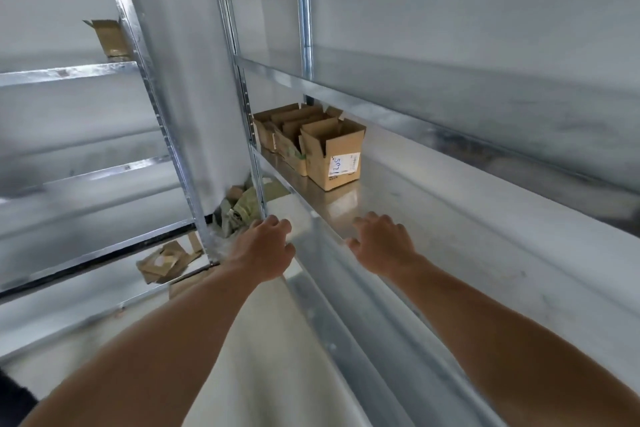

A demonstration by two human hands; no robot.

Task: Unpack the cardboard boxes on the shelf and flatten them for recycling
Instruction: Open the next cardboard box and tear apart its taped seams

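Left hand [263,246]: empty, fingers loosely curled, at the shelf [450,204] edge.
Right hand [381,243]: empty, fingers relaxed, over the same edge.
Boxes [322,146]: stood on the shelf at 12 o'clock, flaps open.
Cardboard [166,262]: scattered on the floor [259,357] at 9 o'clock.

Open cardboard boxes [334,156] on the shelf [415,204]: three, the rear ones partly hidden. Single box [109,38] on the left rack [69,73]: one. Cardboard heaps [166,262] on the floor [277,340]: two. Hands: two, left hand [266,246] and right hand [382,241].
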